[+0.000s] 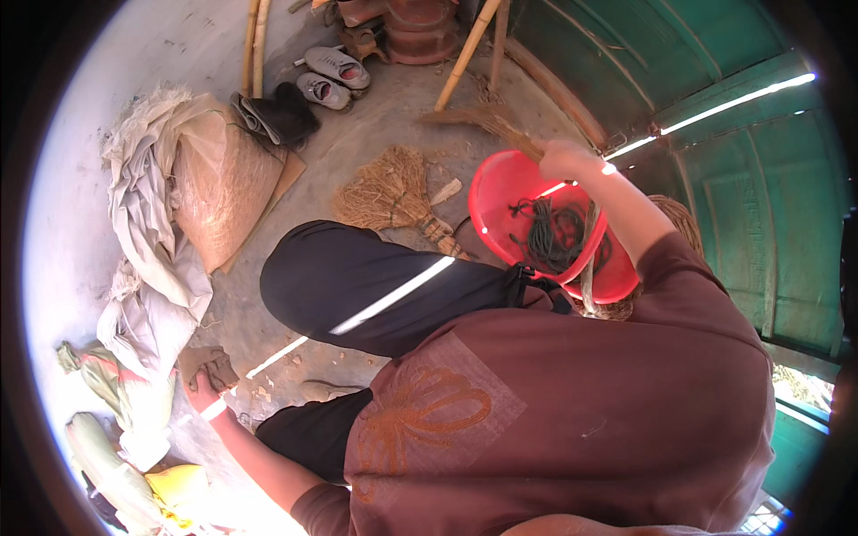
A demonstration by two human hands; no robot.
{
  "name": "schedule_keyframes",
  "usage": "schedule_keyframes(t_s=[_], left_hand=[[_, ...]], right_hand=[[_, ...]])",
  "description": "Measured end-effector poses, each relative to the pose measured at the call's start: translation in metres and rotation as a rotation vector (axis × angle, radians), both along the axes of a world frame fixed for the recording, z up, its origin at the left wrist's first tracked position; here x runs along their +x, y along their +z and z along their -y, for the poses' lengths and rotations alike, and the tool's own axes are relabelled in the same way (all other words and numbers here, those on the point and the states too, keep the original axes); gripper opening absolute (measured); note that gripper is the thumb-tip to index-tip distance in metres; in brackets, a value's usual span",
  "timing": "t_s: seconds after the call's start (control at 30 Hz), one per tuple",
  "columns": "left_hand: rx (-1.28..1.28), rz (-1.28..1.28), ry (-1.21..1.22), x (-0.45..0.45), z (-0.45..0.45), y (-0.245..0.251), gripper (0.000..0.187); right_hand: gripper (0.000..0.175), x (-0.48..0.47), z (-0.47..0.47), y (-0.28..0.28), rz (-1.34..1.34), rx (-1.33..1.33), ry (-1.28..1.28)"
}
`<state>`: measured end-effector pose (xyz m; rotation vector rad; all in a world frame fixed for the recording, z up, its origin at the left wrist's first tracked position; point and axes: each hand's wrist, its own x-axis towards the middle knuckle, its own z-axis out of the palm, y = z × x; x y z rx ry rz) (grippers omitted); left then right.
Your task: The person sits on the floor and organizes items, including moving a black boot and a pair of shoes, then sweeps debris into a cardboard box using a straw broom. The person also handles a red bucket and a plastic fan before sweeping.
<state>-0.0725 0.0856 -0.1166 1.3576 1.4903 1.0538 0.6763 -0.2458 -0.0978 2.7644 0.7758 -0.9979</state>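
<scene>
My right hand (566, 159) grips the handle end of a straw hand broom (493, 120), whose bristles reach out to the left over the floor. Below that hand, a red plastic basin (493, 194) stands tilted, with dark coiled rope (553, 231) inside. A second straw broom (385, 191) lies on the floor in front of my bent knee. Far to the left, my left hand (201, 394) holds a brown block-like piece (209, 367) near the floor; its material is hard to tell.
Along the left wall slump woven sacks (228, 174) and pale sacking (137, 194). Grey shoes (335, 70) and a dark bundle (278, 117) sit behind. A bamboo pole (467, 57) leans near reddish pots (419, 33). Green metal panels (724, 181) close the right side. Crumbs (295, 362) litter the floor.
</scene>
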Motion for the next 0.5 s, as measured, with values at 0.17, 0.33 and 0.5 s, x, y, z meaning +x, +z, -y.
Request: schedule_keyframes(t_s=[0.17, 0.33, 0.5], left_hand=[[-0.006, -0.063, 0.066, 0.016, 0.004, 0.006, 0.048], [0.026, -0.155, 0.039, 0.01, -0.002, -0.001, 0.044], [0.022, -0.239, 0.043, -0.005, -0.01, -0.011, 0.041]], right_hand=[[0.071, -0.016, -0.016, -0.008, -0.311, 0.021, 0.133], [0.069, -0.033, -0.021, 0.033, -0.378, 0.17, 0.138], [0.077, -0.006, -0.041, 0.057, -0.34, 0.176, 0.128]])
